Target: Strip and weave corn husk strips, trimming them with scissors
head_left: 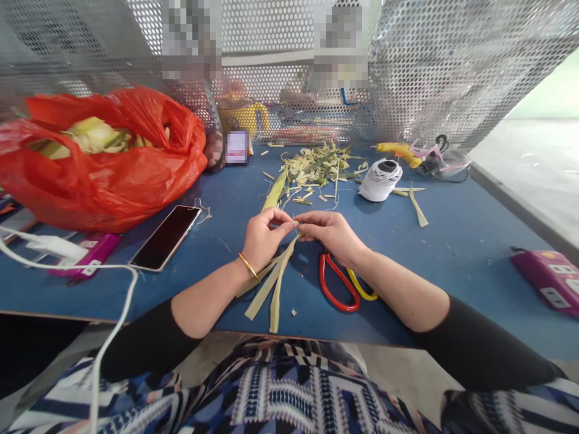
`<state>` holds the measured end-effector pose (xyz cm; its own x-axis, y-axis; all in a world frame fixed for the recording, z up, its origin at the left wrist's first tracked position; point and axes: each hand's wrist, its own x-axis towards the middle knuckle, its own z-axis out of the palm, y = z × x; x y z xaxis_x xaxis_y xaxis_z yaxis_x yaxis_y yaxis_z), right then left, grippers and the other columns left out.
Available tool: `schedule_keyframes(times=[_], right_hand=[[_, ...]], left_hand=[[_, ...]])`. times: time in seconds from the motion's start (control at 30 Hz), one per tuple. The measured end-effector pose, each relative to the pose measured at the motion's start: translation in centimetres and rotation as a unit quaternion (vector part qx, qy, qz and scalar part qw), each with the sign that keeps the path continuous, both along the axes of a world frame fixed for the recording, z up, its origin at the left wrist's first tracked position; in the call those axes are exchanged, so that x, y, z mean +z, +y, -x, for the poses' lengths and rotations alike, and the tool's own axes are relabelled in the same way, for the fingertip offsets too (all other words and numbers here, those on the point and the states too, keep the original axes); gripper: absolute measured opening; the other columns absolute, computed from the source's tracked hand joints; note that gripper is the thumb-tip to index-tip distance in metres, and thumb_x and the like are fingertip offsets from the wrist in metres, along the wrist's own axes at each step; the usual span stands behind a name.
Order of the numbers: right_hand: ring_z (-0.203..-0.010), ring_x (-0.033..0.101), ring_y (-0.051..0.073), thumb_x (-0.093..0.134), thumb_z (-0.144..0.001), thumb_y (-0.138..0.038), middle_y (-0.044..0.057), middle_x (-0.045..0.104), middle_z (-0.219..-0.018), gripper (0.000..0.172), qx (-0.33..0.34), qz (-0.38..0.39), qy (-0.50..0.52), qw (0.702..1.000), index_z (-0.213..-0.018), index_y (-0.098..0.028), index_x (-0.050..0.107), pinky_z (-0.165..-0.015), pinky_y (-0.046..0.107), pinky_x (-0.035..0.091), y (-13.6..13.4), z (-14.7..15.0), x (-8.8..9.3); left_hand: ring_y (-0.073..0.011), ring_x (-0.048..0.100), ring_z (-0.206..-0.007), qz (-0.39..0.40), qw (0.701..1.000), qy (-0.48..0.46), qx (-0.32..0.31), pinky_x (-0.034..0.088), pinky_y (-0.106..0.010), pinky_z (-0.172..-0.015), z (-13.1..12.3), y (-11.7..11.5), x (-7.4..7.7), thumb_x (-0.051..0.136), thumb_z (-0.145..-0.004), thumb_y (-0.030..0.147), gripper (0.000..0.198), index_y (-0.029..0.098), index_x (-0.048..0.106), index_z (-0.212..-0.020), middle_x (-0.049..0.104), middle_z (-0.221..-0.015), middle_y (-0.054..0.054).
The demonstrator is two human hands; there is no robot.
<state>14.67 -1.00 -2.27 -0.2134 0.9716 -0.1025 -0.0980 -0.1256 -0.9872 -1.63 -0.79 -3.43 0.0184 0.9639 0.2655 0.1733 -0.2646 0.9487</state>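
Note:
Both my hands meet over the middle of the blue table (217,241). My left hand (266,238), with a gold bangle at the wrist, pinches at the top of some pale green husk strips (266,292) that fan out below it toward the table edge. My right hand (328,232) is also pinched, its fingertips touching the same spot; what lies between them is too small to tell. Scissors with one red handle (339,283) and one yellow handle (364,286) lie beneath my right wrist. A longer green husk (275,190) lies just beyond my left hand.
A red plastic bag (136,181) of husks stands at the left, near a dark phone (167,237) and a white cable (129,295). Husk scraps (316,166), a white thread roll (380,182) and a yellow glue gun (400,152) lie behind. A purple power strip (549,277) is at right.

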Motion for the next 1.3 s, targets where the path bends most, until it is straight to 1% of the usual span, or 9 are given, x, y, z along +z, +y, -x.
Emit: schedule_keyframes(times=[0.1,0.23,0.43,0.6,0.7,0.9,1.03,1.2,1.3], right_hand=[[-0.058,0.062,0.01,0.081,-0.058,-0.026,-0.002,0.07,-0.064,0.018,0.004,0.001,-0.002,1.0,-0.073,-0.018,0.076,-0.065,0.027,0.054,0.04,-0.03,-0.03],[-0.057,0.06,0.01,0.079,-0.06,-0.028,-0.003,0.068,-0.06,0.014,0.008,-0.015,-0.01,1.0,-0.068,-0.018,0.074,-0.064,0.025,0.052,0.17,-0.09,-0.05],[-0.06,0.062,0.011,0.08,-0.061,-0.033,-0.003,0.068,-0.063,0.018,0.016,-0.03,-0.028,0.999,-0.067,-0.019,0.071,-0.066,0.026,0.053,0.27,-0.21,-0.09],[-0.058,0.059,0.01,0.082,-0.057,-0.032,-0.004,0.065,-0.06,0.019,0.001,-0.018,-0.017,1.0,-0.064,-0.019,0.069,-0.065,0.026,0.051,0.24,-0.23,0.11],[-0.057,0.058,0.01,0.082,-0.056,-0.031,-0.004,0.064,-0.057,0.019,-0.013,-0.003,-0.008,1.0,-0.061,-0.02,0.069,-0.063,0.026,0.049,0.18,-0.28,0.36],[-0.059,0.057,0.011,0.078,-0.056,-0.029,-0.002,0.064,-0.057,0.014,-0.032,0.025,-0.002,0.999,-0.06,-0.019,0.069,-0.06,0.025,0.044,0.23,-0.48,0.59],[-0.059,0.057,0.012,0.075,-0.054,-0.027,-0.001,0.064,-0.058,0.012,-0.038,0.038,0.01,0.999,-0.059,-0.019,0.068,-0.06,0.025,0.043,0.42,-0.6,0.42],[-0.058,0.055,0.012,0.072,-0.053,-0.026,-0.001,0.061,-0.057,0.01,-0.055,0.053,0.036,0.996,-0.059,-0.019,0.067,-0.057,0.026,0.042,0.58,-0.66,0.29],[-0.057,0.05,0.012,0.074,-0.055,-0.029,-0.001,0.062,-0.059,0.013,-0.067,0.046,0.03,0.996,-0.06,-0.02,0.067,-0.054,0.025,0.038,0.55,-0.68,0.42]], left_hand=[[-0.0143,0.06,-0.068,0.004,1.0,-0.001,-0.003,0.052,-0.029,-0.07,0.01,0.01,-0.12,0.075,-0.071,0.03,0.015,0.021,0.064,-0.067,0.069,-0.072,0.001],[-0.0148,0.06,-0.067,0.013,1.0,-0.005,-0.017,0.05,-0.029,-0.066,0.03,-0.04,-0.33,0.075,-0.072,0.031,0.015,0.021,0.064,-0.068,0.069,-0.072,-0.001],[-0.0151,0.058,-0.066,0.025,0.999,-0.018,-0.021,0.049,-0.028,-0.061,0.06,-0.02,-0.35,0.076,-0.071,0.03,0.015,0.021,0.064,-0.068,0.068,-0.074,-0.002],[-0.013,0.057,-0.067,0.053,0.996,-0.052,-0.041,0.049,-0.026,-0.063,0.1,0.03,0.01,0.076,-0.067,0.028,0.015,0.02,0.064,-0.065,0.067,-0.072,-0.001],[-0.0122,0.055,-0.066,0.076,0.993,-0.07,-0.056,0.048,-0.026,-0.062,0.1,-0.02,0.28,0.077,-0.064,0.029,0.018,0.02,0.062,-0.064,0.068,-0.074,-0.001],[-0.0132,0.057,-0.07,0.102,0.99,-0.069,-0.062,0.049,-0.025,-0.06,0.27,-0.05,0.51,0.078,-0.064,0.033,0.022,0.019,0.061,-0.064,0.069,-0.082,-0.003],[-0.0133,0.06,-0.069,0.113,0.988,-0.073,-0.072,0.049,-0.025,-0.059,0.4,0.06,0.4,0.077,-0.067,0.036,0.024,0.02,0.059,-0.067,0.069,-0.084,-0.003],[-0.0139,0.061,-0.07,0.111,0.988,-0.062,-0.091,0.05,-0.025,-0.059,0.38,0.13,0.39,0.072,-0.074,0.038,0.02,0.021,0.062,-0.071,0.069,-0.083,-0.002],[-0.0138,0.06,-0.069,0.112,0.988,-0.065,-0.086,0.049,-0.025,-0.059,0.34,0.22,0.27,0.071,-0.074,0.036,0.017,0.021,0.063,-0.072,0.069,-0.081,-0.002]])
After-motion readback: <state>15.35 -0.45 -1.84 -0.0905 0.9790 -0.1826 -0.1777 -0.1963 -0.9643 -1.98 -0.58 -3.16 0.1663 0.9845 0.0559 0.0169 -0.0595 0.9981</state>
